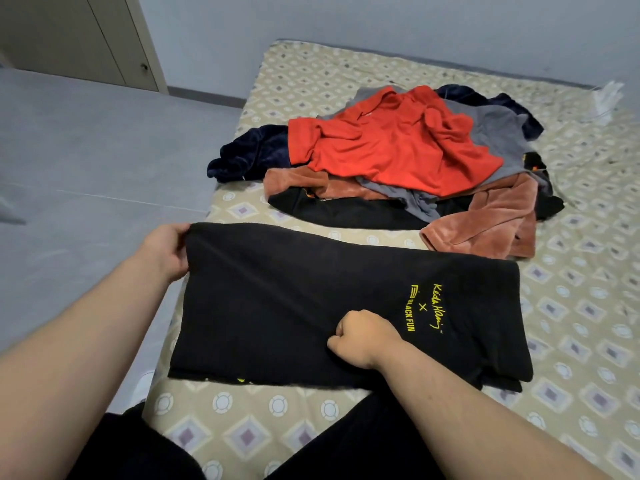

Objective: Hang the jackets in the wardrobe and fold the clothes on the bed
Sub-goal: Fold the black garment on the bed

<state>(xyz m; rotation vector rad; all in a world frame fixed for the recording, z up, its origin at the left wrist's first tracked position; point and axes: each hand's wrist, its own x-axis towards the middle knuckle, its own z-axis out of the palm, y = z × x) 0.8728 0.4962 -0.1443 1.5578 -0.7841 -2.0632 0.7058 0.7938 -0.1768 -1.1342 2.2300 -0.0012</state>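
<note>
Hands first: we see the left hand (165, 250) out at the far-left corner of the black T-shirt (294, 306), fingers curled over the cloth edge and clamped on it, thumb side up, forearm running bare from the lower left of the view. That corner is lifted slightly off the bed (311, 81), right at the mattress's left edge. We see the right hand (360, 337) closed into a loose fist, knuckles down on the shirt near its front-middle, pinching a small fold of black cloth between thumb and fingers; its forearm comes in from the lower right.

T-shirt lies folded and flat across the near part of the bed, long side left to right, with yellow lettering (423, 308) on its right part, partly readable as "BLACK FUN". A crease runs diagonally from the left hand's corner toward the right hand.

Behind it, apart from the shirt, we note a loose pile of clothes (398, 161) mid-bed: a red-orange garment (391, 147) on top, grey cloth (491, 133) under it, a dark navy plush piece (249, 154) at left, a rust-brown velvety piece (485, 220) at front right, another black garment (346, 209) underneath.

Mattress cover is beige with a diamond pattern. We see a grey floor (86, 150) at left and a closed cupboard door (86, 36) at top left. Dark-trousered legs (346, 445) at the bottom edge.
</note>
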